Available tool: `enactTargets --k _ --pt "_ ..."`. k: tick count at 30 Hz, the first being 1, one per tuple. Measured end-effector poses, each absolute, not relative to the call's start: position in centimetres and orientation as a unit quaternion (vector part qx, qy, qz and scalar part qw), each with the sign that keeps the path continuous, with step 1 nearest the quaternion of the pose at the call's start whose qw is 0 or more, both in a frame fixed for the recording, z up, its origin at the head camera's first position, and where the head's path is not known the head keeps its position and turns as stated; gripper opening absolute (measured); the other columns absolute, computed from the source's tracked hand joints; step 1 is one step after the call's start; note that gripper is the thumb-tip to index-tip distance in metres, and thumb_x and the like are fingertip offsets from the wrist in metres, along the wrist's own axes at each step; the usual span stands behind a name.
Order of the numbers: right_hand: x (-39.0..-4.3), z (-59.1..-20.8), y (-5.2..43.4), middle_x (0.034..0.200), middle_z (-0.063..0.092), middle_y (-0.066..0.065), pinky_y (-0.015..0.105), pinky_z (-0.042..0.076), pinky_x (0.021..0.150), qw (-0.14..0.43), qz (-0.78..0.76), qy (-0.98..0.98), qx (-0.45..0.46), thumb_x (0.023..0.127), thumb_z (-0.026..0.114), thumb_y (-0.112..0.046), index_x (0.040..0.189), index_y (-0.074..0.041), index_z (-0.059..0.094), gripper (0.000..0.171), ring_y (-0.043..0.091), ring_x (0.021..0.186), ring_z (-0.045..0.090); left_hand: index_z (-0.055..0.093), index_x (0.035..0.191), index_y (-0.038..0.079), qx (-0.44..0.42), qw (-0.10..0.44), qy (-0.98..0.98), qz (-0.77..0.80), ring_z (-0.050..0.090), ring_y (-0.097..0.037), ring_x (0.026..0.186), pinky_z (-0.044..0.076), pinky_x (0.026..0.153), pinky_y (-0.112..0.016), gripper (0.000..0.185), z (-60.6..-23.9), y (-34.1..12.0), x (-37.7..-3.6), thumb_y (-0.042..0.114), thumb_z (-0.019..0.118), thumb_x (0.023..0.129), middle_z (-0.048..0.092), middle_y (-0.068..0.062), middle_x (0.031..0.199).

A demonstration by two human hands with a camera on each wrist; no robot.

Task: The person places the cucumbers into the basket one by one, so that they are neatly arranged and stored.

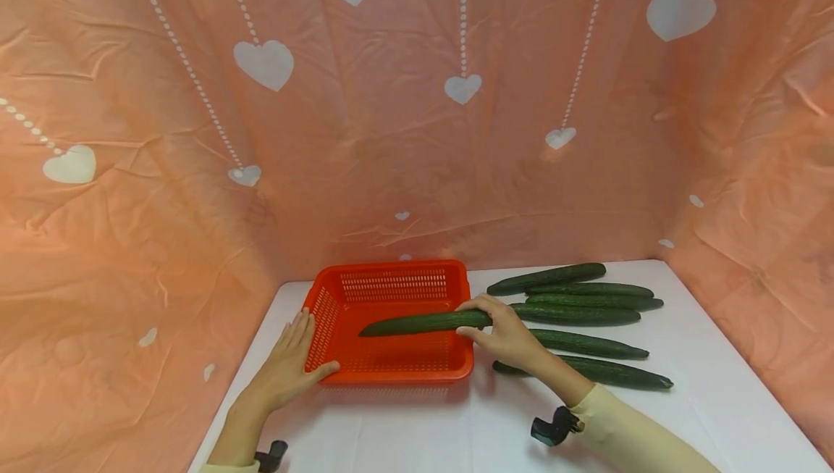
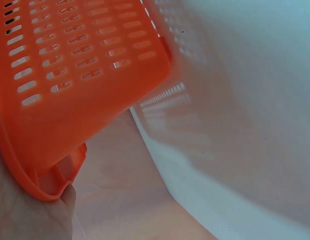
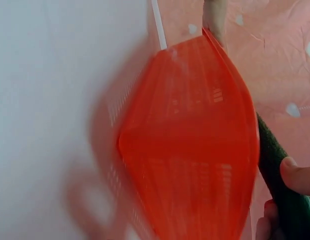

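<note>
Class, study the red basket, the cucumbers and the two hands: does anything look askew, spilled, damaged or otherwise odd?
Nothing stands out. The red perforated plastic basket sits flat on the white table, steadied by the left hand. The right hand holds one long dark green cucumber over it. The remaining cucumbers lie roughly side by side, whole.

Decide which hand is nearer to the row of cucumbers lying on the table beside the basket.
Right. The right hand grips one cucumber over the orange basket, close beside the row of cucumbers. The left hand rests on the basket's far side.
</note>
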State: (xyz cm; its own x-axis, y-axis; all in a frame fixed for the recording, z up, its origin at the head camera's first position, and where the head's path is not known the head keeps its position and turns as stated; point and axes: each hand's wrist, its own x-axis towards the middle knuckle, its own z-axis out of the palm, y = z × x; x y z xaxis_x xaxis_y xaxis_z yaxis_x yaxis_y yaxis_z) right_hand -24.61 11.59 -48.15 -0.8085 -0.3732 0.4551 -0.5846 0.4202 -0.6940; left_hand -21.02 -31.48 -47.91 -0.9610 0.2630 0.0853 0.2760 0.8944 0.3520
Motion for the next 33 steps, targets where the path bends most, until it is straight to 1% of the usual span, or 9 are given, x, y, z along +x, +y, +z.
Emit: enactTargets --k 2,5,7,9,13,17,25,29,33 --pt "-24.8 -48.1 10.7 0.112 0.071 -0.005 0.041 0.059 0.095 0.107 0.464 -0.828 0.298 0.092 0.087 -0.017 0.12 -0.014 0.076 0.03 0.016 0.104 0.067 0.02 0.166 -0.012 -0.139 0.017 -0.973 -0.186 0.006 -0.05 0.163 0.009 0.131 -0.066 0.112 -47.9 -31.4 -21.0 0.06 0.07 0.097 0.008 -0.029 0.177" --pt "-25.0 -48.0 9.5 0.111 0.07 0.0 0.033 0.059 0.084 0.081 0.472 -0.82 0.313 0.093 0.085 -0.012 0.119 -0.009 0.075 0.028 0.015 0.095 0.064 0.019 0.166 -0.011 -0.138 0.017 -0.972 -0.188 0.005 -0.05 0.163 0.009 0.131 -0.065 0.111 -48.0 -31.4 -21.0 0.06 0.07 0.097 0.007 -0.029 0.177" --pt "-25.0 -47.9 8.7 0.109 0.069 0.003 0.03 0.056 0.077 0.064 0.472 -0.818 0.321 0.094 0.084 -0.012 0.119 -0.007 0.074 0.027 0.014 0.089 0.061 0.02 0.166 -0.011 -0.137 0.018 -0.973 -0.185 0.006 -0.049 0.163 0.01 0.131 -0.065 0.112 -48.0 -31.5 -21.0 0.061 0.069 0.097 0.008 -0.029 0.177" --pt "-25.1 -47.7 8.0 0.109 0.068 0.003 0.029 0.055 0.075 0.051 0.469 -0.821 0.322 0.095 0.084 -0.014 0.118 -0.007 0.074 0.027 0.013 0.087 0.059 0.019 0.166 -0.011 -0.136 0.018 -0.973 -0.184 0.005 -0.049 0.163 0.01 0.13 -0.066 0.112 -48.0 -31.5 -21.0 0.062 0.069 0.097 0.008 -0.028 0.177" --pt "-25.3 -47.7 6.7 0.107 0.068 0.002 0.032 0.056 0.077 0.044 0.455 -0.834 0.31 0.095 0.084 -0.016 0.116 -0.007 0.074 0.026 0.014 0.089 0.059 0.02 0.166 -0.011 -0.136 0.019 -0.974 -0.181 0.006 -0.049 0.163 0.01 0.13 -0.066 0.113 -48.0 -31.5 -21.0 0.063 0.069 0.097 0.008 -0.029 0.177" --pt "-25.4 -47.9 5.4 0.106 0.067 0.001 0.029 0.054 0.078 0.04 0.435 -0.85 0.295 0.094 0.085 -0.015 0.113 -0.006 0.074 0.024 0.016 0.091 0.059 0.019 0.166 -0.012 -0.137 0.019 -0.973 -0.184 0.005 -0.048 0.164 0.01 0.13 -0.066 0.112 -48.1 -31.4 -21.0 0.061 0.069 0.097 0.007 -0.029 0.177" --pt "-24.9 -47.9 3.1 0.105 0.066 0.003 0.027 0.054 0.076 0.013 0.416 -0.861 0.294 0.095 0.083 -0.017 0.113 -0.005 0.073 0.024 0.016 0.089 0.059 0.017 0.167 -0.011 -0.132 0.011 -0.972 -0.193 0.002 -0.05 0.163 0.007 0.131 -0.067 0.113 -48.0 -31.3 -20.9 0.062 0.069 0.098 0.004 -0.028 0.177" --pt "-24.7 -48.0 2.3 0.105 0.065 0.003 0.029 0.056 0.08 0.001 0.404 -0.866 0.295 0.096 0.082 -0.017 0.113 -0.005 0.072 0.024 0.016 0.09 0.059 0.016 0.167 -0.01 -0.133 0.009 -0.972 -0.191 0.002 -0.049 0.164 0.007 0.13 -0.067 0.112 -48.1 -31.4 -21.0 0.062 0.068 0.098 0.004 -0.028 0.177" --pt "-24.6 -48.0 2.1 0.107 0.067 0.003 0.032 0.058 0.086 -0.01 0.396 -0.873 0.285 0.096 0.083 -0.02 0.114 -0.006 0.073 0.025 0.018 0.094 0.061 0.016 0.167 -0.01 -0.133 0.011 -0.973 -0.186 0.003 -0.049 0.164 0.008 0.13 -0.068 0.112 -48.2 -31.4 -21.1 0.063 0.067 0.098 0.005 -0.028 0.177"
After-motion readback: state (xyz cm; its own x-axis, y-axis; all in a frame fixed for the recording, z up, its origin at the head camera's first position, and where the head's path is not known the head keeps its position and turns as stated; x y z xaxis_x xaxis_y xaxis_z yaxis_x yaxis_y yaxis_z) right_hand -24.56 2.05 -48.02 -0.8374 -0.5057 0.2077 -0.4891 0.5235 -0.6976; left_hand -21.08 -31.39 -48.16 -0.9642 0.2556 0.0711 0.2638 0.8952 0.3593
